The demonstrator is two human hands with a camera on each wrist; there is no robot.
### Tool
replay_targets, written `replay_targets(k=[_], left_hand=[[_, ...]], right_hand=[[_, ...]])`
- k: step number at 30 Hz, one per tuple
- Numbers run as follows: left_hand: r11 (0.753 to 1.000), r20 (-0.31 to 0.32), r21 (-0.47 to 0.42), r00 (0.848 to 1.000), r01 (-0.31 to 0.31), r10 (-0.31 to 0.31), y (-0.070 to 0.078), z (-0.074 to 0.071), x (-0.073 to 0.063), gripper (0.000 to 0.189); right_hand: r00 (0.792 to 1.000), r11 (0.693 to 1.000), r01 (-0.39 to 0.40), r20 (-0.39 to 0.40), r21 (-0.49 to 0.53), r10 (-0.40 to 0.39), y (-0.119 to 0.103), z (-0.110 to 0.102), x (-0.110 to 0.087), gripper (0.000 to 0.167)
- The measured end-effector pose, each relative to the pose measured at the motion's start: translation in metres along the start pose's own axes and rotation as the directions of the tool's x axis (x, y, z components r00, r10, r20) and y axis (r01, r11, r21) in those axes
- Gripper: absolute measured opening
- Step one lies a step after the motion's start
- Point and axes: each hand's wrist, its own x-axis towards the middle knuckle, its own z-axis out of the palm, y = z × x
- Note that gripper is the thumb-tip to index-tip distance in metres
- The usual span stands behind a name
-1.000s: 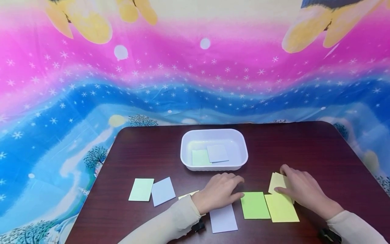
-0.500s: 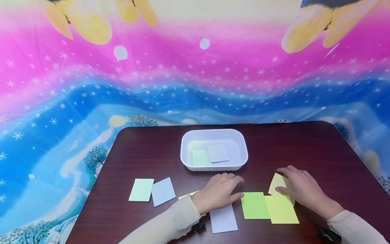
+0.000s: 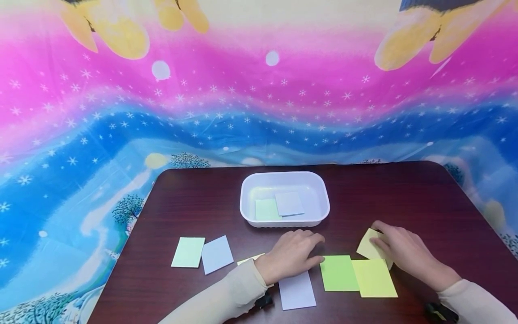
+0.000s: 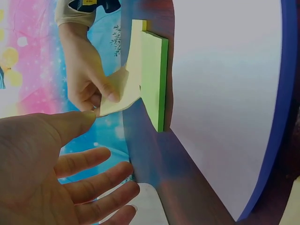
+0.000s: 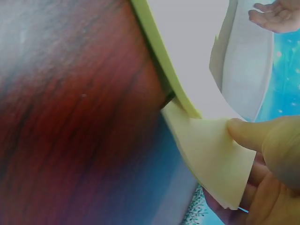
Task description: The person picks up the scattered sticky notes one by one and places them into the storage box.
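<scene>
My right hand (image 3: 410, 254) pinches a pale yellow sticky note pad (image 3: 369, 244) between thumb and fingers. In the right wrist view, this pale pad (image 5: 213, 157) is lifted and slightly bent, partly behind a brighter yellow sticky note pad. That brighter yellow pad (image 3: 376, 280) lies just below the hand, its edge meeting a green pad (image 3: 339, 273). Fingers loose and holding nothing, my left hand (image 3: 290, 255) hovers over a lilac pad (image 3: 297, 293), its thumb near the green pad's corner. Another yellow pad (image 3: 247, 258) is mostly hidden under the left wrist.
At the back middle of the dark table (image 3: 202, 202) stands a white plastic tub (image 3: 244, 202), holding a pale green pad (image 3: 267, 209) and a whitish pad (image 3: 289, 204). On the left lie a light green pad (image 3: 188, 252) and a light blue pad (image 3: 217, 254).
The pale yellow pad has turned and tilted in my right hand, which has shifted its grip a little. The brighter yellow pad has slid slightly toward me. The left hand has stayed put.
</scene>
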Motion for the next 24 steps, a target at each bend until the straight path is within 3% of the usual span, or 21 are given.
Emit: replay_targets(k=[24], left_hand=[[1.000, -0.030, -0.024, 1.000, -0.010, 0.010, 0.002, -0.003, 0.003, 0.035]], right_hand=[[1.000, 0.998, -0.006, -0.010, 0.061, 0.007, -0.022, -0.020, 0.001, 0.012]])
